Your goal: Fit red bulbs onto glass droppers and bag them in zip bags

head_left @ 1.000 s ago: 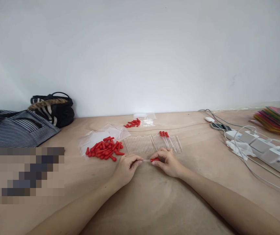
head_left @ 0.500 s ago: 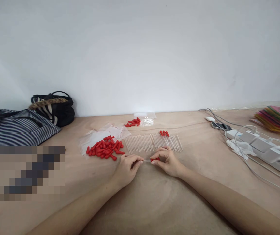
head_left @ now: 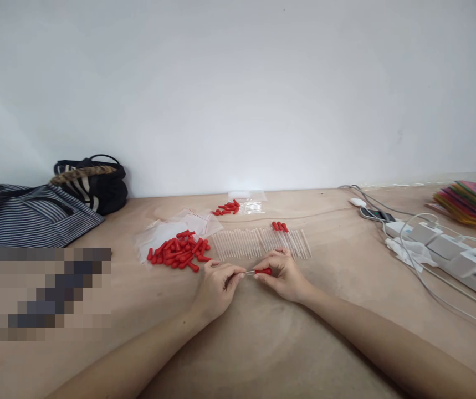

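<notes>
My left hand (head_left: 218,285) pinches a thin clear dropper tube (head_left: 249,272) between thumb and fingertips, low over the table. From the right, my right hand (head_left: 283,277) grips a red rubber dropper bulb (head_left: 264,271) by its narrow neck, in line with the tube. Tube and bulb meet at my right fingertips; how deep the tube sits is hidden. Behind my hands lies a row of clear dropper tubes (head_left: 238,244), several fitted with red bulbs (head_left: 279,226) at the far end. Left of it, loose red bulbs (head_left: 175,252) are heaped on a plastic bag (head_left: 148,235).
Farther back are a small group of red bulbs (head_left: 227,208) and thin tubes (head_left: 253,207) by a clear bag. A power strip with white chargers (head_left: 449,249) and cables stands right, near a colourful stack (head_left: 470,205). Bags (head_left: 38,216) sit left; a blurred patch covers the left front.
My right fingers have shifted slightly left on the bulb, from its body to its neck, so more of its round end shows. The left hand stays nearly still.
</notes>
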`<state>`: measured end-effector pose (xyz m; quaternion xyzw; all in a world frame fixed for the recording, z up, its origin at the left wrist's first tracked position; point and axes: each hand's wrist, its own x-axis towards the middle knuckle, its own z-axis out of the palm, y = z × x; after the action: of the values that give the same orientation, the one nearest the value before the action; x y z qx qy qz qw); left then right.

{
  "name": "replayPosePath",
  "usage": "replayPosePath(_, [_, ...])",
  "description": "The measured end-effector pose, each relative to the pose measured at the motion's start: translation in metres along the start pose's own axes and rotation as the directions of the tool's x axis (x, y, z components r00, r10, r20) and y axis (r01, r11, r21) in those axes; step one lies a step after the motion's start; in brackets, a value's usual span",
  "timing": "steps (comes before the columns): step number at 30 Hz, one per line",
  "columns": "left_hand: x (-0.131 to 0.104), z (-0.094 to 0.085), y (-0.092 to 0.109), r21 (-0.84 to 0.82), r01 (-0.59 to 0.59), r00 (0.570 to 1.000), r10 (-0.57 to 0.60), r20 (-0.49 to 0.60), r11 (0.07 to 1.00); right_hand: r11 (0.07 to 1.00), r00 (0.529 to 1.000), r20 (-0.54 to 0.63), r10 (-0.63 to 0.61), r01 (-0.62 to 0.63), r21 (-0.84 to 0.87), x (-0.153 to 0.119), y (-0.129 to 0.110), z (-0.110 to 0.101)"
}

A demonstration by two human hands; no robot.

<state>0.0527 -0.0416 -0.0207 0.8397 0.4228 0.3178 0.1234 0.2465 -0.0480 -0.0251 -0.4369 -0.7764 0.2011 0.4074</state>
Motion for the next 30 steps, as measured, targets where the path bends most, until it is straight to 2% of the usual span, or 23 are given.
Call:
replayPosePath(9, [0.000,0.001,-0.001,-0.012,0.004,1.000,-0.004,-0.006,1.000,1.000,0.999,0.033,0.017,-0.017,0.013,0.003,-0.003,0.002])
replayPosePath(12, [0.002,-0.002,-0.001,-0.022,0.028,0.999,-0.028,-0.016,0.999,0.998,0.998,0.038,0.053,-0.055,0.043,0.003,-0.003,-0.001])
replayPosePath(15, [0.003,-0.004,-0.001,-0.049,0.054,0.997,-0.057,-0.060,0.997,0.983,0.992,-0.014,0.128,-0.125,0.138,0.004,0.000,-0.004])
replayPosePath(18, [0.003,-0.003,0.001,-0.108,0.083,0.993,-0.091,-0.073,0.991,0.920,0.979,-0.016,0.205,-0.187,0.344,0.005,0.001,-0.003])
replayPosePath(21, [0.002,-0.002,0.003,-0.200,0.104,0.994,-0.110,-0.018,0.974,0.792,0.964,0.049,0.260,-0.242,0.560,0.005,-0.005,0.007])
replayPosePath(24, [0.001,-0.003,0.004,-0.229,0.086,0.996,-0.079,0.041,0.970,0.711,0.949,0.040,0.312,-0.261,0.653,0.008,-0.010,0.010])
replayPosePath(27, [0.001,-0.006,0.002,-0.187,0.077,0.996,-0.068,0.052,0.979,0.734,0.909,-0.076,0.409,-0.278,0.620,0.018,0.002,-0.011])
replayPosePath(30, [0.002,-0.009,0.002,-0.156,0.073,0.996,-0.066,0.053,0.985,0.839,0.850,-0.230,0.475,-0.358,0.410,0.030,0.033,-0.054])
